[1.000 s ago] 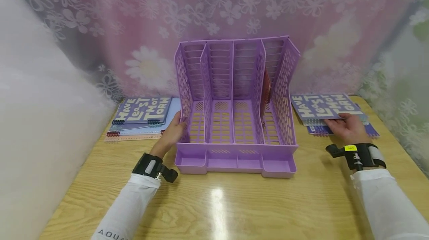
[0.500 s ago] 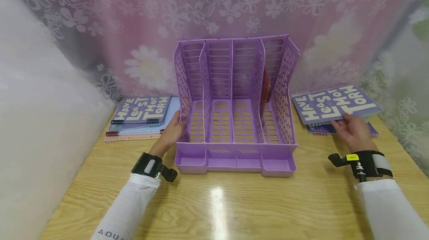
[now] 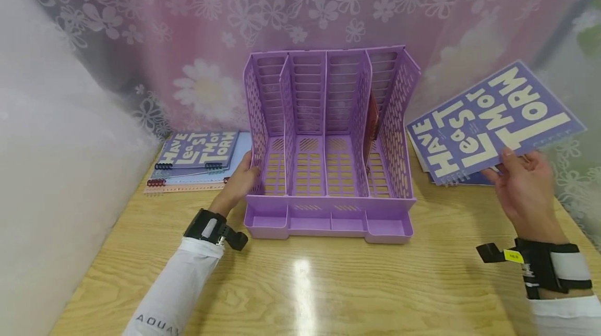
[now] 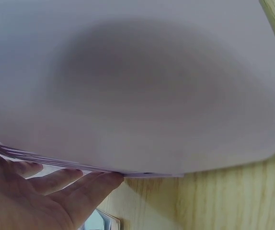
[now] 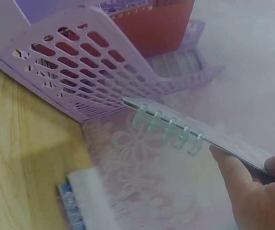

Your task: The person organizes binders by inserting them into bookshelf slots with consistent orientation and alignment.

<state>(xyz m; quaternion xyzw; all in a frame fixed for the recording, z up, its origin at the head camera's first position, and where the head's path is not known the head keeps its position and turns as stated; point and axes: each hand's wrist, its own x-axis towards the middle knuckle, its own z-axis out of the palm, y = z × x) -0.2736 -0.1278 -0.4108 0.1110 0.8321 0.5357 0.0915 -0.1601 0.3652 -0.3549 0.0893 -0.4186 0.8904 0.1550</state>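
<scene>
A purple file organizer point(image 3: 328, 203) with tall perforated dividers stands mid-table. My left hand point(image 3: 240, 178) holds its left side wall, with the fingers against the outside in the left wrist view. My right hand point(image 3: 528, 190) pinches a spiral notebook point(image 3: 493, 117) with a blue lettered cover, thumb on top. The notebook is raised and tilted beside the organizer; its clear rings show in the right wrist view. Below it, partly hidden, lies a dark blue notebook point(image 3: 476, 178). A reddish-brown notebook point(image 3: 372, 122) stands in the organizer's rightmost compartment.
A stack of spiral notebooks point(image 3: 197, 151) lies left of the organizer, the top one with the same lettered cover. The wooden table point(image 3: 263, 284) extends in front. A flowered curtain point(image 3: 300, 7) hangs behind and at both sides.
My right hand has lifted the lettered notebook off the right stack, raising it and tilting its right side up while moving slightly right. My left hand stays at the organizer.
</scene>
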